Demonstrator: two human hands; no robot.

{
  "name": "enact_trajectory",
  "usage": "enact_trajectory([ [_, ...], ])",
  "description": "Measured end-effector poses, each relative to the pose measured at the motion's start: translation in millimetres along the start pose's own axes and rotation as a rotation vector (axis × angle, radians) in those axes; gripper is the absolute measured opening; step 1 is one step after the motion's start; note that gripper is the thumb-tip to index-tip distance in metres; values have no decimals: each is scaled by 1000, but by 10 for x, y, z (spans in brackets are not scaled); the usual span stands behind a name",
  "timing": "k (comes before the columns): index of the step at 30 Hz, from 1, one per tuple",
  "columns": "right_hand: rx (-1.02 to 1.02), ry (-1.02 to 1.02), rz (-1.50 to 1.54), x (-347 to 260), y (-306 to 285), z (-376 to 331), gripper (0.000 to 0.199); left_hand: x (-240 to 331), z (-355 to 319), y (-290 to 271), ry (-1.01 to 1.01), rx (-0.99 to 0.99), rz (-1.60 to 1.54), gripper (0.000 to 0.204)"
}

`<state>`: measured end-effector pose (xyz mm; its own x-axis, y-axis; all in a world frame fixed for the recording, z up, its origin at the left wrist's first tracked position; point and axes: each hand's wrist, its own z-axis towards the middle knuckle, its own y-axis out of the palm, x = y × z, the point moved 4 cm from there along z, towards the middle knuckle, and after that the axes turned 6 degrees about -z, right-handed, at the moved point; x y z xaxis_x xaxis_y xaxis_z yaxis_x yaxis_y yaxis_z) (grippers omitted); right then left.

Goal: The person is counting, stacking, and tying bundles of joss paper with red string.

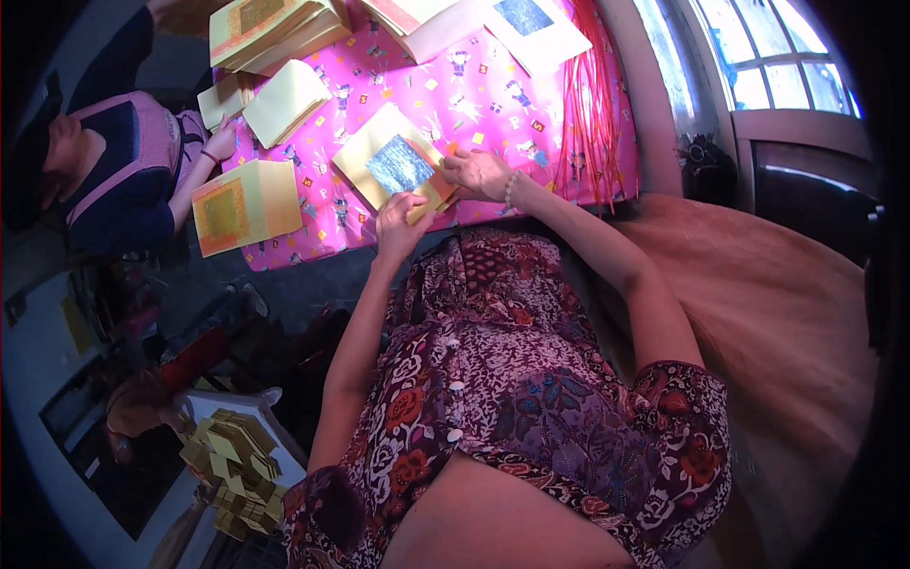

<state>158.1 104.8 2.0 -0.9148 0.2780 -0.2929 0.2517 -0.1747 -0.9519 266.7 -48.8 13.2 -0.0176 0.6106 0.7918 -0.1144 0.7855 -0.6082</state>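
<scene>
Pink patterned cloth (474, 104); both hands' (403, 223) (479, 171) grip clamped on half-hidden yellow paper (393, 156).

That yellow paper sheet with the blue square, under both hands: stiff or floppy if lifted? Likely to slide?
Probably floppy: the yellow sheet looks thin and lies flat on the pink patterned cloth. Likely light, since the left hand and right hand work it at its near edge with fingertips only. It may slide easily if that cloth is a slick wipeable cover; I can't tell.
</scene>
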Motion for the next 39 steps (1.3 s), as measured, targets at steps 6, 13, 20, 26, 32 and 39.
enact_trajectory([
  [6, 7, -20, 79, 12, -42, 30, 25, 154, -83, -108, 35, -82, 171, 42],
  [13, 5, -102, 354, 166, -199, 163, 29, -181, -167, -363, -5, 55, 29, 37],
  [20, 78, -190, 147, 315, -256, 435, 44, -294, -69, -497, -209, 79, -141, 19],
  [26, 99, 125, 415, 479, 29, 615, 25, -421, -34, -577, -480, 292, -404, 32],
  [32, 55, 314, 563, 464, -17, 700, 26, -545, 46, -584, -427, 403, -348, 29],
  [39, 23, 596, 602, 430, -103, 721, 31, -475, 139, -516, -421, 513, -278, 32],
])
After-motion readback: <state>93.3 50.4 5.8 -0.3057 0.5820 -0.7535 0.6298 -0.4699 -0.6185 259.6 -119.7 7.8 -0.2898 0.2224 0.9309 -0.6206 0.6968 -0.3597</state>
